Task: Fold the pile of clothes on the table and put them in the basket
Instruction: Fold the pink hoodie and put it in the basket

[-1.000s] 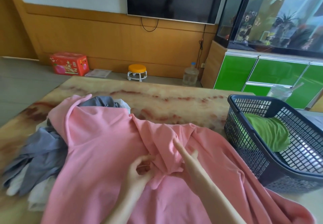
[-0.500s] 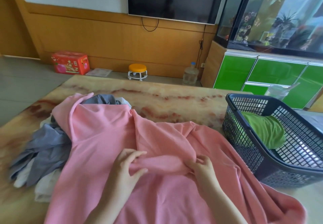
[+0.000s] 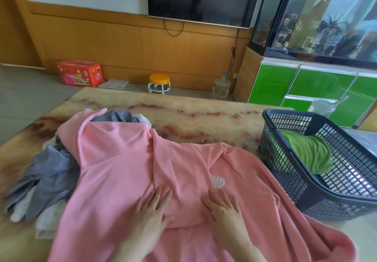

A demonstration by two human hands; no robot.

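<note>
A: From the head camera, where does the folding stand?

B: Early, I'd judge. One green garment (image 3: 308,153) already lies inside the dark mesh laundry basket (image 3: 289,182), which sits at the right edge of the marble-patterned tabletop (image 3: 204,118). Everything else is still out.

A: And the piece in hand?

B: A pink sweatshirt (image 3: 122,169) with white lettering is spread across the near middle of the tabletop. Its far left part is draped over the pile, and its right side runs down just beside the basket. It isn't folded yet; one flap is turned over near the middle.

A: What are the hands doing?

B: Both lie flat on it, palms down. The left hand (image 3: 152,210) has its fingers spread, pressing the fabric left of centre. The right hand (image 3: 222,206) is also splayed, just below the lettering. Neither pinches anything; it looks like smoothing before a fold.

A: What's left?

B: The sweatshirt itself, then the heap under its left edge: a grey garment (image 3: 49,176) and some white clothes (image 3: 47,221) poking out near the left. How many pieces are buried there, I can't tell.
</note>
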